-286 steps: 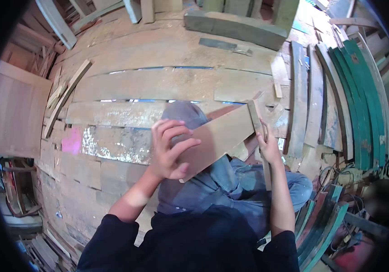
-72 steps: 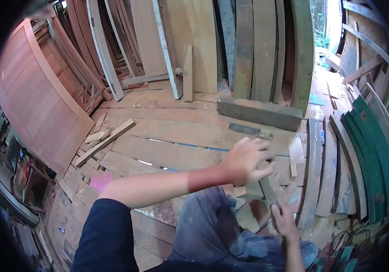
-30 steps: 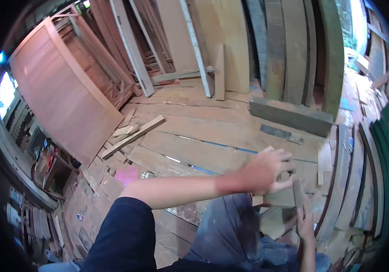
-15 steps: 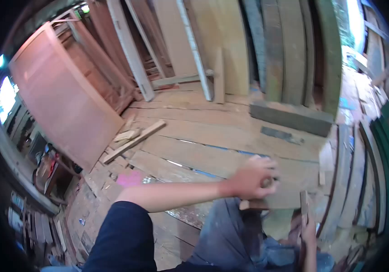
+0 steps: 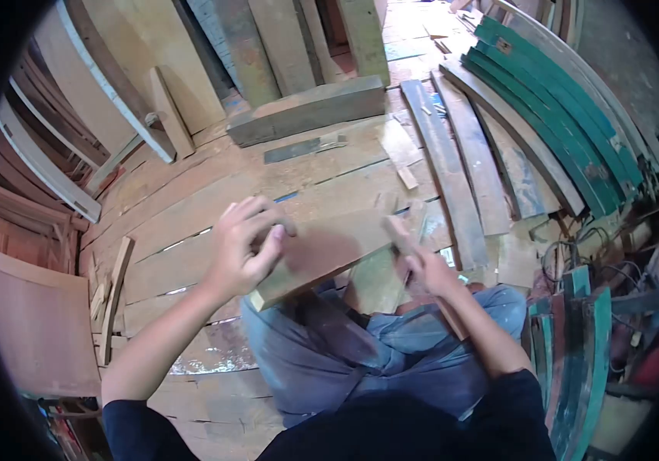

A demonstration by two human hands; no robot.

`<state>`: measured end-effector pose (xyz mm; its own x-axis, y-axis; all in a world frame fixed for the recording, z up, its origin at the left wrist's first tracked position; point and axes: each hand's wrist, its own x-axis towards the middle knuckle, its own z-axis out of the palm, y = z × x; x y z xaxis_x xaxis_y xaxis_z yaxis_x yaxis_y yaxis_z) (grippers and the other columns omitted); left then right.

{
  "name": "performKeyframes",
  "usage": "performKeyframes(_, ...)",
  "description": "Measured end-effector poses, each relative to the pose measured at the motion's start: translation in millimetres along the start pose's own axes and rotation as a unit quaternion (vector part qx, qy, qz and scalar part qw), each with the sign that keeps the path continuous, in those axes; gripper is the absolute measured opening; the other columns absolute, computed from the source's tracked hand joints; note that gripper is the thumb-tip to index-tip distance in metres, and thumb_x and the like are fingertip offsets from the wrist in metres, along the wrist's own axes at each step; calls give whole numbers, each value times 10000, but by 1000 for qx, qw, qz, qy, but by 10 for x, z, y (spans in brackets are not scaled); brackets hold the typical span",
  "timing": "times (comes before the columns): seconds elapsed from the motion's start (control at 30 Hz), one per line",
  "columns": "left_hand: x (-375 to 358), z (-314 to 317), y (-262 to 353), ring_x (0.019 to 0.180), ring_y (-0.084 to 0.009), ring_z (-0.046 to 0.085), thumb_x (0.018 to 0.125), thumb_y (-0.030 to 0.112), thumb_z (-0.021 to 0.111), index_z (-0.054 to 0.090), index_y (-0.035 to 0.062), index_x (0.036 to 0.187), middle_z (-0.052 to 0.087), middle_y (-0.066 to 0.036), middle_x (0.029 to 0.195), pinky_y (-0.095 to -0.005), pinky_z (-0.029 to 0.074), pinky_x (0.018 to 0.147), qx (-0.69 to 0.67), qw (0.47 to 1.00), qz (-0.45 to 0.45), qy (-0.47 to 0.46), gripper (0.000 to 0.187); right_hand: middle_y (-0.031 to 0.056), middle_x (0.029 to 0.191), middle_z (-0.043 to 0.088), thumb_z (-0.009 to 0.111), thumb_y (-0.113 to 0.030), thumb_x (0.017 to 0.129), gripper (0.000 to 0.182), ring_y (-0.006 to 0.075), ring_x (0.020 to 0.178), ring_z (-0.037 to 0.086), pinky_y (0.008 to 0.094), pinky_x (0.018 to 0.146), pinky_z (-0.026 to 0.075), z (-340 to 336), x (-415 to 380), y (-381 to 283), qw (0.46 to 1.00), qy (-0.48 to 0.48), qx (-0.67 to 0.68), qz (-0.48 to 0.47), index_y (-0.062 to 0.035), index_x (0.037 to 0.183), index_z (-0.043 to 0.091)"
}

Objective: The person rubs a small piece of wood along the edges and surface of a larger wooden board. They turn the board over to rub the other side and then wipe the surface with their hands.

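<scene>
A thick wooden board [image 5: 322, 257] lies slanting just above my lap, its pale end near my left knee. Over the board's left part is my left hand [image 5: 248, 242], its fingers loosely curled and thumb apart, with nothing visible between them. My right hand [image 5: 431, 270] is closed around a narrow wooden piece [image 5: 397, 230] beside the board's right end. The upper end of that piece sticks out past my fingers and is slightly blurred.
Behind the board, a thick beam [image 5: 306, 111] rests on the plank floor [image 5: 183, 200]. Long boards [image 5: 441, 169] and green slats [image 5: 560, 115] lie at the right. Tall panels [image 5: 168, 46] lean at the back, and a thin stick [image 5: 116, 296] lies at the left.
The view has swung to the right. My left hand has shifted from the board's far side to its left part and its fingers look looser. My right hand still holds the narrow piece, now tilted.
</scene>
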<state>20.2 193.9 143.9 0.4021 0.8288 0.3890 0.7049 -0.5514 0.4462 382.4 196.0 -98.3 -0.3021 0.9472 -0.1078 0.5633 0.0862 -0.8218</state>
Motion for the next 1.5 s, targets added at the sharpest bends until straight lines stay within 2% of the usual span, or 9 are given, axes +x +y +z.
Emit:
performKeyframes(0.17, 207, 9, 96, 901, -318, 609, 910, 208, 561, 708, 76, 915, 649, -109, 938, -407, 431, 804, -13, 1000, 5, -11, 197, 284, 1183, 710, 541, -378, 1062, 580, 451, 1099, 699, 485, 955, 545, -46, -273, -1318, 990, -61, 67, -110, -340, 1618, 379)
performKeyframes(0.37, 151, 12, 78, 923, -322, 618, 920, 207, 556, 703, 59, 941, 660, -120, 963, -397, 442, 822, -5, 1000, 3, -10, 210, 284, 1247, 692, 535, -322, 1081, 578, 414, 1121, 705, 441, 983, 532, -23, 348, 111, 998, -50, -47, 16, -255, 1631, 373)
performKeyframes(0.57, 344, 61, 140, 931, -347, 609, 921, 185, 547, 684, 29, 968, 649, -152, 981, -415, 454, 850, -45, 999, -5, -8, 213, 235, 1372, 653, 563, -316, 1065, 573, 424, 1232, 650, 456, 1048, 514, -216, 98, -1383, 988, -102, 73, -89, -269, 1613, 401)
performKeyframes(0.77, 179, 32, 83, 910, -346, 602, 927, 206, 528, 679, 33, 935, 634, -150, 935, -407, 448, 832, -40, 999, -17, 3, 230, 238, 1414, 624, 541, -344, 1078, 559, 423, 1302, 603, 449, 1089, 487, -80, 637, 172, 997, -77, 7, 19, -236, 1610, 404)
performKeyframes(0.9, 122, 45, 66, 893, -335, 611, 906, 202, 544, 688, 40, 930, 645, -137, 940, -399, 446, 823, -40, 999, -12, 9, 218, 234, 1399, 644, 519, -361, 1098, 558, 365, 1249, 663, 430, 1073, 494, -8, 445, -681, 980, -95, 46, -170, -262, 1628, 376)
performKeyframes(1.0, 74, 42, 73, 907, -327, 620, 894, 198, 556, 692, 44, 930, 659, -127, 943, -396, 449, 826, -32, 999, -18, 3, 209, 247, 1375, 647, 515, -412, 1084, 565, 415, 1282, 620, 451, 1106, 471, -114, 121, -1207, 976, -127, 99, -147, -259, 1615, 398)
performKeyframes(1.13, -181, 55, -50, 901, -317, 637, 873, 189, 578, 692, 45, 932, 680, -113, 934, -401, 464, 817, -11, 1000, -11, 13, 192, 241, 1238, 717, 514, -472, 1065, 580, 427, 1147, 691, 472, 1013, 528, -57, 422, -203, 993, -104, 8, 52, -294, 1607, 409)
performKeyframes(1.4, -212, 93, -52, 874, -322, 639, 844, 168, 594, 691, 35, 933, 671, -135, 928, -401, 475, 793, -48, 998, -22, 26, 187, 279, 1257, 689, 553, -342, 1062, 556, 427, 1152, 688, 463, 995, 540, 129, 31, -1179, 982, -127, 75, -116, -230, 1593, 434)
performKeyframes(1.5, -254, 59, -73, 885, -321, 643, 841, 170, 599, 692, 32, 934, 674, -130, 929, -396, 481, 809, -17, 1000, -8, 20, 191, 275, 1308, 666, 562, -332, 1059, 540, 436, 1201, 660, 467, 1025, 523, 207, 261, -738, 995, -87, 26, -49, -215, 1576, 460)
